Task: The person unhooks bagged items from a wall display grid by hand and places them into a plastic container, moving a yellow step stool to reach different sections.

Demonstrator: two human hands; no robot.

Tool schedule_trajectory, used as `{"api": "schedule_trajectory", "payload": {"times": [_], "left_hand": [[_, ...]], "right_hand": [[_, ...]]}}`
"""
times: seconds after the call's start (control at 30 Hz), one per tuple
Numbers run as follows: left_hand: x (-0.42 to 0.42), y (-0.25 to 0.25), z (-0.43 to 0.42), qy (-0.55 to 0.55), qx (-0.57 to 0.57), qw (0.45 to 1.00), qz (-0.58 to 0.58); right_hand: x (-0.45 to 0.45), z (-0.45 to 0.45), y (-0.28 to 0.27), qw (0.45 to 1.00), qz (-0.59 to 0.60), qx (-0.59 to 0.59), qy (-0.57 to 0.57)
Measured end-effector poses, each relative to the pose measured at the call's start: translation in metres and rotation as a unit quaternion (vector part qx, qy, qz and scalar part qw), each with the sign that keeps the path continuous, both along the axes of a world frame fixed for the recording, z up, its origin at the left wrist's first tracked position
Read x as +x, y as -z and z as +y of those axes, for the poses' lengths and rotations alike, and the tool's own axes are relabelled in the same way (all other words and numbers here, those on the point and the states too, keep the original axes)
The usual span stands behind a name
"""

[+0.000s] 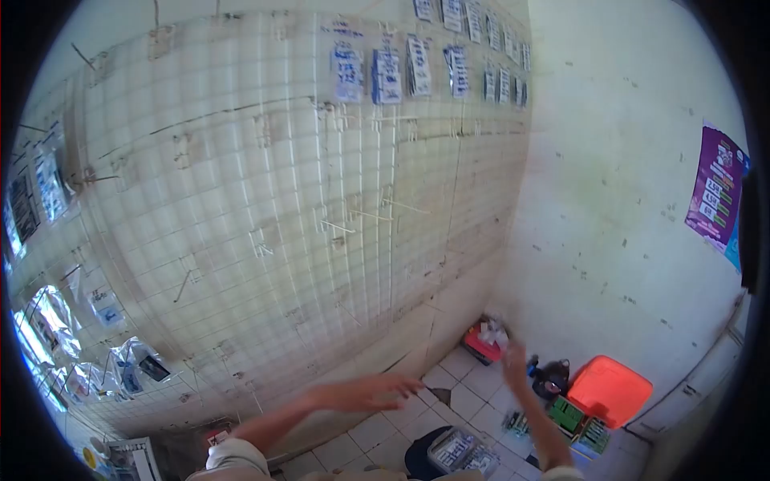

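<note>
My left hand (370, 392) reaches out over the tiled floor, low in front of the wire grid, with its fingers stretched and nothing in them. My right hand (514, 367) is raised further right; its fingers are smeared, so I cannot make out their pose or anything in them. Behind it, in the corner, stands a red box (482, 346) with crumpled white material in it. Below and between my arms, a clear container (463, 451) holds several blue-and-white packets. The wire grid (241, 200) on the wall carries bare hooks.
Packets (387, 76) hang at the grid's upper right, and more plastic-wrapped goods (132, 365) at the left. On the floor at right are an orange-red lid or tub (613, 390), a black bag (551, 377) and green packs (566, 415). A purple poster (715, 188) is on the wall.
</note>
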State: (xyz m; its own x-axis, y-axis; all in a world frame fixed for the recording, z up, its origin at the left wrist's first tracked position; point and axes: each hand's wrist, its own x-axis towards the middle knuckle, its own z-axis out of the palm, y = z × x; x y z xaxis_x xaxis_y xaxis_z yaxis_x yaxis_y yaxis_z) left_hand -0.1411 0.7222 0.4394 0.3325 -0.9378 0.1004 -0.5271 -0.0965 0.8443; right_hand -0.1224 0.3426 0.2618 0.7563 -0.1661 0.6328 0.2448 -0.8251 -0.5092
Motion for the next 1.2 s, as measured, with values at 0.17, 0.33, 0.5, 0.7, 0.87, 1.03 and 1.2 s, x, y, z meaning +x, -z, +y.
{"api": "schedule_trajectory", "payload": {"times": [0.17,0.33,0.5,0.7,0.87,1.03,1.2], "left_hand": [[-0.004,-0.164,0.030,-0.207,-0.170,0.889,-0.372],[0.054,-0.237,0.032,-0.305,-0.355,0.808,-0.359],[0.155,-0.272,0.023,-0.381,-0.388,0.743,-0.390],[0.263,-0.284,0.028,-0.500,-0.338,0.686,-0.407],[0.311,-0.281,0.021,-0.503,-0.343,0.690,-0.390],[0.302,-0.275,-0.004,-0.669,-0.246,0.515,-0.476],[0.299,-0.277,-0.008,-0.670,-0.282,0.506,-0.464]], "right_hand": [[0.083,0.048,-0.245,0.967,-0.233,-0.042,-0.097],[0.132,0.138,-0.384,0.917,-0.302,0.076,-0.250],[0.216,0.211,-0.447,0.885,-0.205,0.170,-0.382],[0.292,0.243,-0.467,0.875,0.012,0.336,-0.349],[0.320,0.242,-0.471,0.778,0.065,0.457,-0.427],[0.345,0.238,-0.471,0.710,0.096,0.531,-0.453],[0.328,0.241,-0.476,0.644,0.081,0.587,-0.484]]}}
